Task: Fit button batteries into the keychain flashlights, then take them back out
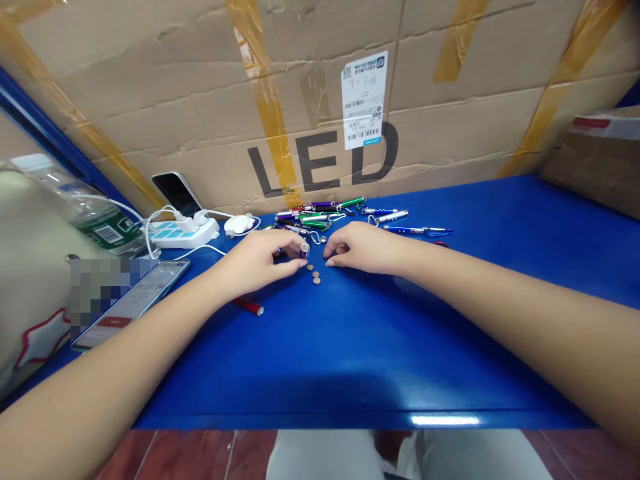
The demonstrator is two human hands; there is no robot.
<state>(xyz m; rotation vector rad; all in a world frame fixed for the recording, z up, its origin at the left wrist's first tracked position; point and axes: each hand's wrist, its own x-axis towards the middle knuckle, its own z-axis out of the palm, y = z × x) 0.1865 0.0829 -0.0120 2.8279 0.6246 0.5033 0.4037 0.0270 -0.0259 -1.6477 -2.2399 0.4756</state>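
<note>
My left hand (pixel 260 257) rests on the blue table (pixel 380 347), its fingers closed round a small purple tube-shaped part (pixel 304 251). Just right of it, my right hand (pixel 363 247) lies knuckles up with its fingers curled in a pinch; what they hold, if anything, is hidden. Between the two hands, up to three small round button cells (pixel 314 274) lie on the table. A red pen-shaped piece (pixel 249 306) pokes out from under my left wrist. Behind the hands is a heap of several coloured keychain pen lights (pixel 320 215).
A big cardboard box marked LED (pixel 320 100) closes off the back. At left lie a white power strip (pixel 183 233) with plugs, a dark phone (pixel 176 192) leaning on the box, a lit phone (pixel 135 300), a plastic bottle (pixel 85 210) and a beige bag (pixel 30 267). Another box (pixel 597 160) stands at right.
</note>
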